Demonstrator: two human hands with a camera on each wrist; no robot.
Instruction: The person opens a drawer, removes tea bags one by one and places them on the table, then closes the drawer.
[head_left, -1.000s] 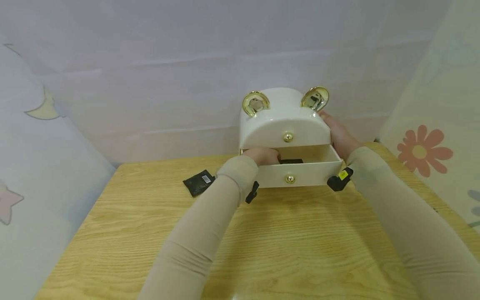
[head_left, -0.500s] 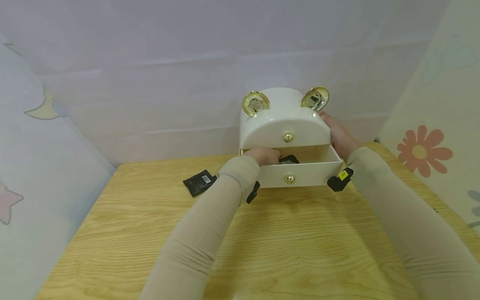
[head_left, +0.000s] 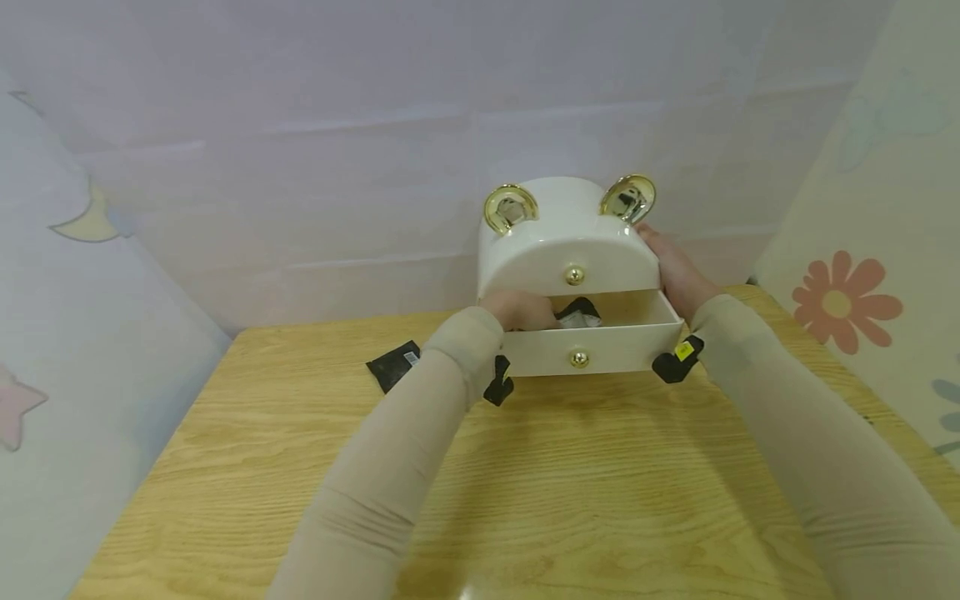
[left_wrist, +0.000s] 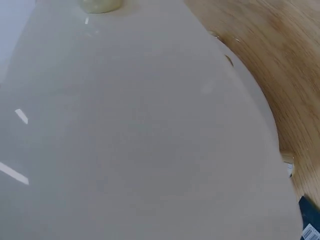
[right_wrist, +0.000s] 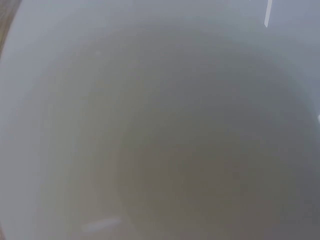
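A cream box point(head_left: 567, 242) with two gold ears stands at the far edge of the wooden table point(head_left: 570, 492). Its lower drawer point(head_left: 600, 354) is pulled out. My left hand point(head_left: 525, 309) reaches into the drawer's left end and pinches a black packet point(head_left: 578, 312), which is tilted up above the drawer. My right hand point(head_left: 670, 265) lies flat against the box's right side. The left wrist view is mostly filled by the cream box point(left_wrist: 130, 135), and the right wrist view shows only the box wall point(right_wrist: 160, 120).
A second black packet point(head_left: 393, 366) with a white label lies on the table left of the box; its corner point(left_wrist: 311, 222) also shows in the left wrist view. Pale cloth walls close in behind and on both sides.
The black packet in the drawer has gone from lying flat to tilted up in my left hand, which has drawn slightly back. The right hand has not moved.
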